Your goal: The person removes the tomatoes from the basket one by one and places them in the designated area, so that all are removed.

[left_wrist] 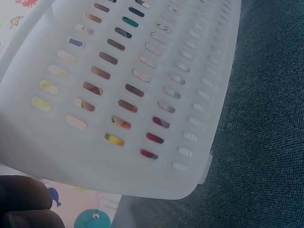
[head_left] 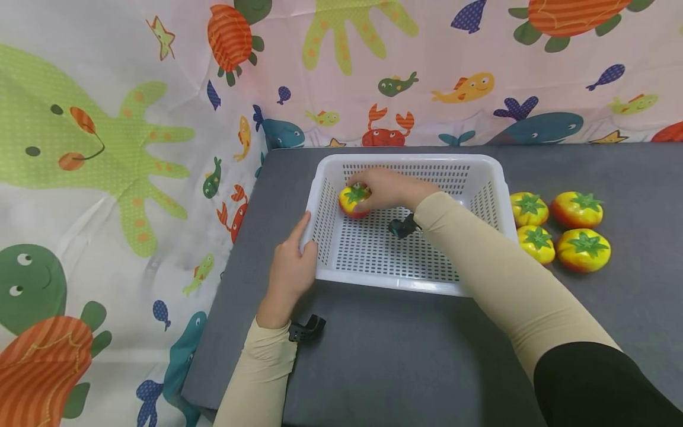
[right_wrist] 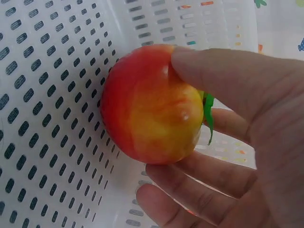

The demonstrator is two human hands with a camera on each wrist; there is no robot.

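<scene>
A white perforated plastic basket (head_left: 395, 282) stands on the grey table. At its left end my left hand (head_left: 290, 270) holds the rim, thumb at the rim and index finger along the outside. The left wrist view shows the basket's slotted outer wall (left_wrist: 104, 61) and two fingertips beside it. Inside the basket, near the left end, my right hand (head_left: 392, 188) grips a red-and-yellow tomato (head_left: 348, 203) with a green leafy top. Up close in the right wrist view, the thumb lies over the tomato (right_wrist: 152, 109) with fingers below. Whether the tomato touches the basket floor, I cannot tell.
Several similar tomatoes (head_left: 584, 249) sit on the table (head_left: 395, 356) just right of the basket, some close against its right wall. A curtain (head_left: 341, 112) printed with sea animals hangs behind and to the left of the table. My right forearm crosses the basket's front right corner.
</scene>
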